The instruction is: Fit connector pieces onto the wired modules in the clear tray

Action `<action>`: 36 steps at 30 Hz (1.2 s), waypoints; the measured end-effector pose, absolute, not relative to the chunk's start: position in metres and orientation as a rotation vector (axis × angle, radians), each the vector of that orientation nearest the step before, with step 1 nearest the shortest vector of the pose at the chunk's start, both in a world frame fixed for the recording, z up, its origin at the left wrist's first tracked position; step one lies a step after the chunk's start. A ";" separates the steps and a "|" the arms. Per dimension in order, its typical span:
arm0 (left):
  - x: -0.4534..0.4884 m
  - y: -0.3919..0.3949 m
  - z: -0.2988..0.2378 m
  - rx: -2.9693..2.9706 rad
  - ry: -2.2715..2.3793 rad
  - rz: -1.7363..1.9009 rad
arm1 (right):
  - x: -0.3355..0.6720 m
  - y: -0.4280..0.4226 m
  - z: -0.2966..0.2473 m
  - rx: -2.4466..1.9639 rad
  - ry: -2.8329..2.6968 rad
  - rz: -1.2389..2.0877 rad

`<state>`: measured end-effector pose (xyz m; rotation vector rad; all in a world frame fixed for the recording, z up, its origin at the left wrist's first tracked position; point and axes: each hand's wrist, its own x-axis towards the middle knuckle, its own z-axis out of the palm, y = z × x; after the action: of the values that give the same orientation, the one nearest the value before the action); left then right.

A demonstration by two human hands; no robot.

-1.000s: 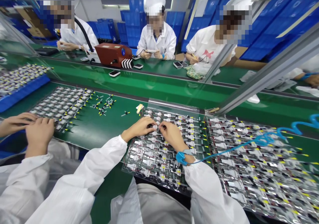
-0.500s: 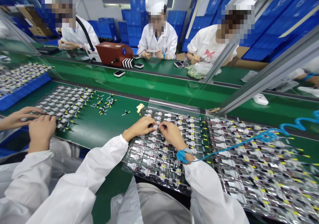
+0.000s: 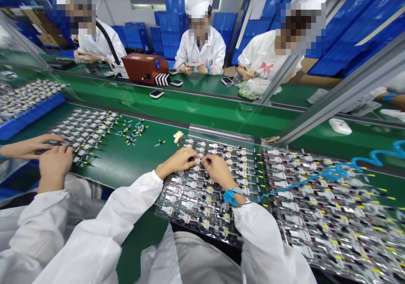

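Observation:
My left hand (image 3: 177, 162) and my right hand (image 3: 218, 170) meet over a clear plastic tray (image 3: 171, 210) filled with rows of small wired parts with yellow tips. Both hands have their fingers pinched together on one small part (image 3: 198, 161) in an upper row of the tray. A blue wrist strap (image 3: 230, 196) sits on my right wrist, and its coiled blue cord (image 3: 332, 173) runs off to the right. A second tray (image 3: 329, 199) of the same parts lies directly to the right.
A co-worker's two hands (image 3: 47, 153) work at another tray (image 3: 82, 130) on the left, with loose parts (image 3: 133, 133) beside it. Behind runs a green conveyor belt (image 3: 202, 109) carrying a phone (image 3: 156, 93) and a white device (image 3: 340, 126). Three people sit across it by a red box (image 3: 142, 68).
The phone and the white device on the belt have moved to the right. My hands stay pinched at the same spot on the tray. The co-worker's hands shifted slightly.

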<state>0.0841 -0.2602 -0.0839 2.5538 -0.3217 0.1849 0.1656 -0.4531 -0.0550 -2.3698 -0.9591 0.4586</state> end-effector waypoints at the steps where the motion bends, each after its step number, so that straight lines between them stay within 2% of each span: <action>1: 0.084 -0.260 -0.084 2.557 -0.323 0.186 | 0.166 -0.453 -0.055 -2.367 -0.963 0.462; 17: 0.087 -0.257 -0.079 2.594 -0.397 0.135 | 0.164 -0.449 -0.049 -2.424 -1.030 0.495; 29: 0.070 -0.258 -0.069 2.669 -0.310 0.171 | 0.176 -0.474 -0.019 -2.510 -1.026 0.284; 33: 0.054 -0.237 -0.059 2.737 -0.055 0.243 | 0.176 -0.482 -0.025 -2.474 -0.988 0.318; 36: 0.042 -0.215 -0.054 2.878 0.545 0.198 | 0.175 -0.485 -0.032 -2.441 -0.964 0.363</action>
<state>0.0422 -0.2152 -0.0537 2.8778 0.5455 0.1977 0.1749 -0.4853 -0.0322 -2.4408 -0.9643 0.3632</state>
